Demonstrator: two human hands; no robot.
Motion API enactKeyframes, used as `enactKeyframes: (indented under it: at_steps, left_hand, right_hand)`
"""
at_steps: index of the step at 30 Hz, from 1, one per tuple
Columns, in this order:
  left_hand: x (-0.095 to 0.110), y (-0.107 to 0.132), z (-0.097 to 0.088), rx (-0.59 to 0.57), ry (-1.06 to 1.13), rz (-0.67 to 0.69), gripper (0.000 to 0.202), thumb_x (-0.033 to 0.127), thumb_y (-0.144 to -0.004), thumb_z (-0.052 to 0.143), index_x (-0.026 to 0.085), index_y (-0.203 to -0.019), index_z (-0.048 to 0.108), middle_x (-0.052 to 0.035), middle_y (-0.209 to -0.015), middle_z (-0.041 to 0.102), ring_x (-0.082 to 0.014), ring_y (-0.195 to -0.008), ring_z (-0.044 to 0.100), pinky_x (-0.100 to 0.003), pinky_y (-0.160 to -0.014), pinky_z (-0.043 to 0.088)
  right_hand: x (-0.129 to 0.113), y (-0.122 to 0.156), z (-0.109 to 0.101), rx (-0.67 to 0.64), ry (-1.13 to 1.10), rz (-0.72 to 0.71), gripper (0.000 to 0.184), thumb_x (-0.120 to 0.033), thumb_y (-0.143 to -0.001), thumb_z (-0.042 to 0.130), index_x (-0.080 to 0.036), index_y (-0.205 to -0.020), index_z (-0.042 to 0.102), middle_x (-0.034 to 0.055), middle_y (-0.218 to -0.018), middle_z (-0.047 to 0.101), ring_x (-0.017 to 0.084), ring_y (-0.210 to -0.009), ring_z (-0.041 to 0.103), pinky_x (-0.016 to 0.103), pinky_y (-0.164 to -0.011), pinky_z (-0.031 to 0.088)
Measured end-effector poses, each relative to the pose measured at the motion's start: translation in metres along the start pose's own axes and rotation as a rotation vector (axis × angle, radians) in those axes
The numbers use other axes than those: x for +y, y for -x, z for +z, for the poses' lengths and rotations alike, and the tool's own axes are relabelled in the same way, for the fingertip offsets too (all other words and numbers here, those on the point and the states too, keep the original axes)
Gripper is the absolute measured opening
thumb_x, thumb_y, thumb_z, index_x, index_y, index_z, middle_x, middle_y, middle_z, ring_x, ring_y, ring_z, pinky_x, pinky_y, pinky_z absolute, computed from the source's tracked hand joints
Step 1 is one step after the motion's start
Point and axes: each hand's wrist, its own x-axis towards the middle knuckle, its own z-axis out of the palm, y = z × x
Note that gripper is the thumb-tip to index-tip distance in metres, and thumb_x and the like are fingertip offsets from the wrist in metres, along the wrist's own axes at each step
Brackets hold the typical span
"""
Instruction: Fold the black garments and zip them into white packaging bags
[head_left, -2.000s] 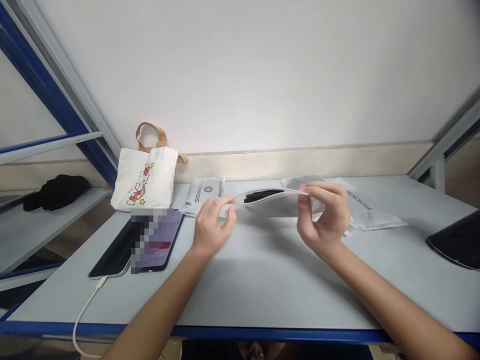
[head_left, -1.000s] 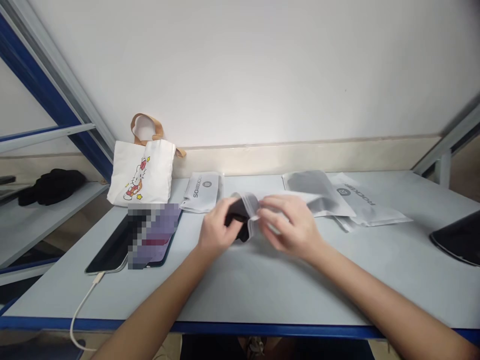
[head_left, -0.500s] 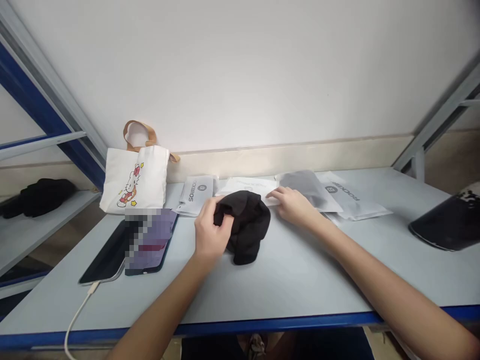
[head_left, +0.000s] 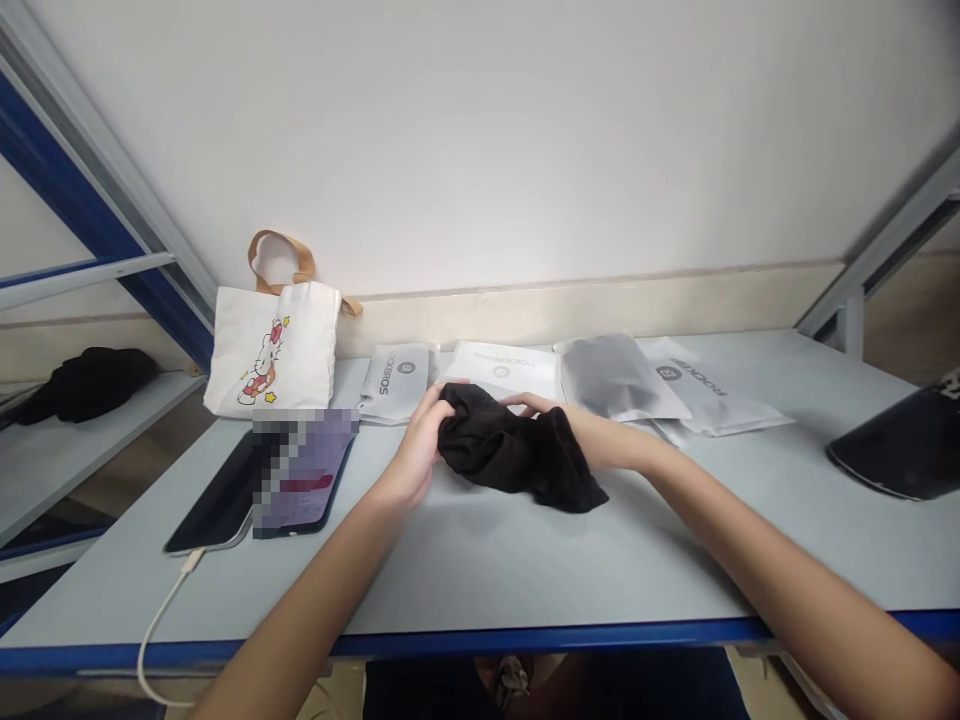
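A bunched piece of black cloth [head_left: 510, 440] is held just above the desk; its exact kind does not show. My left hand [head_left: 418, 440] is closed on its left end, thumb and fingers around the folds. Behind the cloth's right part, my right hand [head_left: 589, 430] bends inward with its fingers curled against the fabric; the fingertips are mostly hidden. The cloth's loose right end droops in front of that wrist. Just beyond both hands lies a white printed pouch [head_left: 502, 365], its near edge covered by the cloth and fingers.
More frosted pouches lie along the wall: a small one [head_left: 397, 380] at left, a dark-filled one [head_left: 619, 375] and a flat one [head_left: 720, 385] at right. Two phones [head_left: 217, 495], one cabled, and a white tote bag [head_left: 274, 340] stand left. A dark visor-like object [head_left: 896, 445] sits right.
My right hand has come left from the pouches to behind the cloth. The cloth has turned from hanging down to stretching rightward. My left hand still holds it.
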Motion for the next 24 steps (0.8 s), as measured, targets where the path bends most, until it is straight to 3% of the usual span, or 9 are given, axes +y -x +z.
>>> enactKeyframes:
  at_steps: [4,7,10,12,14,16,18,21,24]
  left_hand:
    - [0.003,-0.005,-0.017,-0.044,-0.202,0.004,0.031,0.031,-0.079,0.037,0.019,-0.098,0.060,-0.0024,-0.078,0.063,-0.0162,-0.066,0.059,-0.023,-0.049,0.042]
    - [0.003,-0.007,-0.028,0.071,-0.668,0.097,0.028,0.029,-0.078,0.043,0.022,-0.100,0.059,-0.0003,-0.068,0.062,-0.0167,-0.056,0.056,-0.025,-0.050,0.040]
    - [0.005,-0.005,-0.031,0.195,-1.015,0.254,0.028,0.029,-0.078,0.049,0.026,-0.104,0.059,-0.0016,-0.085,0.068,-0.0196,-0.071,0.062,-0.029,-0.064,0.046]
    - [0.007,-0.003,-0.032,0.106,-1.038,0.333,0.032,0.034,-0.080,0.051,0.028,-0.111,0.057,-0.0024,-0.106,0.065,-0.0215,-0.091,0.062,-0.033,-0.077,0.047]
    - [0.007,-0.001,-0.033,-0.112,-1.004,0.373,0.045,0.037,-0.077,0.057,0.030,-0.121,0.051,-0.0024,-0.123,0.058,-0.0224,-0.109,0.056,-0.035,-0.089,0.046]
    - [0.005,-0.001,-0.037,-0.316,-1.000,0.354,0.056,0.033,-0.071,0.064,0.030,-0.125,0.049,-0.0029,-0.128,0.054,-0.0234,-0.117,0.051,-0.037,-0.096,0.043]
    - [0.003,-0.001,-0.040,-0.393,-1.002,0.318,0.056,0.023,-0.070,0.063,0.030,-0.124,0.051,-0.0032,-0.127,0.055,-0.0235,-0.117,0.051,-0.038,-0.099,0.042]
    - [0.003,-0.002,-0.043,-0.389,-0.938,0.304,0.051,0.012,-0.072,0.050,0.029,-0.120,0.055,-0.0028,-0.126,0.057,-0.0216,-0.117,0.052,-0.039,-0.100,0.042]
    - [0.004,-0.006,-0.042,-0.392,-0.817,0.267,0.043,0.015,-0.077,0.047,0.027,-0.117,0.056,-0.0042,-0.122,0.059,-0.0214,-0.114,0.055,-0.038,-0.095,0.046]
  right_hand:
    - [0.004,0.003,-0.022,0.092,0.029,0.092,0.035,-0.008,-0.077,0.041,-0.024,-0.101,0.061,0.0018,-0.096,0.066,0.017,-0.085,0.062,0.030,-0.075,0.050]
    - [0.009,0.003,-0.030,0.240,0.093,0.162,0.027,-0.012,-0.081,0.040,-0.022,-0.088,0.064,0.0029,-0.091,0.066,0.017,-0.083,0.062,0.031,-0.074,0.050]
    - [0.009,0.003,-0.028,0.256,0.128,0.176,0.021,-0.031,-0.084,0.049,-0.021,-0.095,0.063,0.0043,-0.086,0.065,0.017,-0.077,0.061,0.031,-0.068,0.051]
    - [0.005,0.005,-0.023,0.082,0.113,0.160,0.028,-0.039,-0.081,0.055,-0.022,-0.102,0.063,0.0031,-0.083,0.064,0.017,-0.074,0.061,0.028,-0.064,0.051]
    - [0.000,0.007,-0.018,-0.068,0.146,0.158,0.039,-0.040,-0.073,0.064,-0.024,-0.109,0.061,0.0027,-0.087,0.064,0.017,-0.077,0.062,0.027,-0.065,0.051]
    - [-0.003,0.010,-0.013,-0.084,0.259,0.176,0.051,-0.033,-0.066,0.070,-0.026,-0.115,0.058,0.0037,-0.098,0.062,0.020,-0.086,0.061,0.028,-0.069,0.051]
    - [-0.002,0.010,-0.010,0.005,0.433,0.211,0.050,-0.023,-0.064,0.068,-0.027,-0.113,0.059,0.0051,-0.103,0.059,0.022,-0.092,0.059,0.029,-0.070,0.049]
    - [0.004,0.007,-0.011,0.183,0.623,0.238,0.023,-0.016,-0.073,0.055,-0.023,-0.093,0.064,0.0059,-0.094,0.059,0.021,-0.082,0.059,0.030,-0.066,0.045]
    - [0.012,0.001,-0.016,0.410,0.761,0.197,0.016,-0.019,-0.081,0.048,-0.020,-0.085,0.063,0.0059,-0.086,0.061,0.021,-0.078,0.058,0.033,-0.069,0.041]
